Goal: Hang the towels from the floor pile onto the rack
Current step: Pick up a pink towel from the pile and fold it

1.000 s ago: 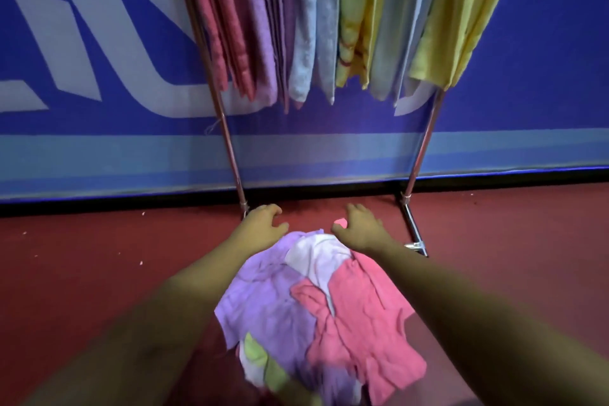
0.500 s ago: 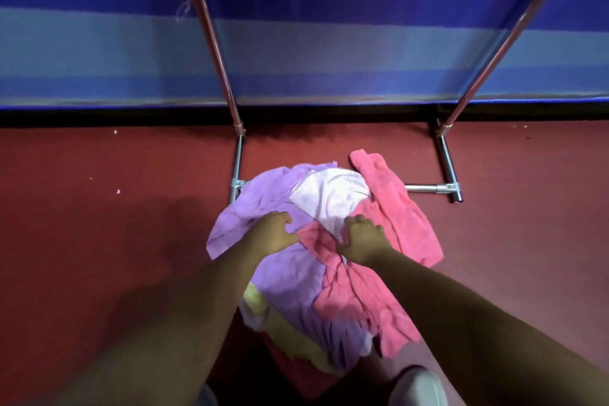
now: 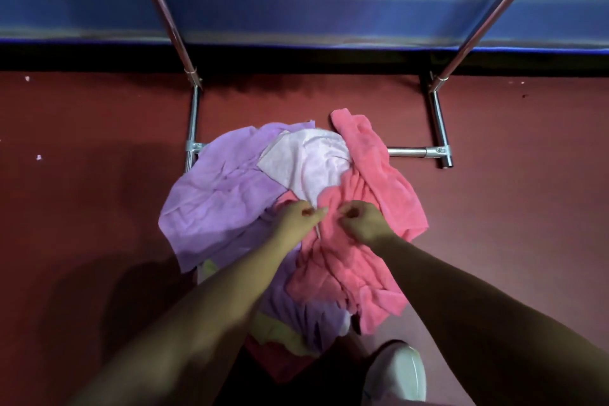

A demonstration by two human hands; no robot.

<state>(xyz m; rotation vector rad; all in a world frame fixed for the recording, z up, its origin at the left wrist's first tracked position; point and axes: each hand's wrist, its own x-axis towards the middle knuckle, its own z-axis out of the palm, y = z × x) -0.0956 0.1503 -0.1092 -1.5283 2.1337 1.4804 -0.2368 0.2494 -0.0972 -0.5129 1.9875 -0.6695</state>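
Note:
A heap of towels lies on the red floor in front of the rack's feet. On top are a pink towel (image 3: 369, 260), a purple towel (image 3: 217, 201) and a pale pinkish-white towel (image 3: 309, 165); a yellow-green one (image 3: 280, 336) peeks out underneath. My left hand (image 3: 298, 217) and my right hand (image 3: 361, 221) sit close together at the middle of the heap, each pinching the upper edge of the pink towel. The rack (image 3: 438, 128) shows only its slanted metal legs and base bars; its hung towels are out of frame.
A blue banner wall (image 3: 313, 3) runs behind the rack, with a black strip at its foot. A white shoe (image 3: 395, 372) stands at the heap's near edge. Red floor (image 3: 82, 175) spreads to the left and right.
The view has tilted down from the hung towels to the floor heap. Both hands moved from the heap's far edge to its middle and closed their fingers on the pink towel's edge.

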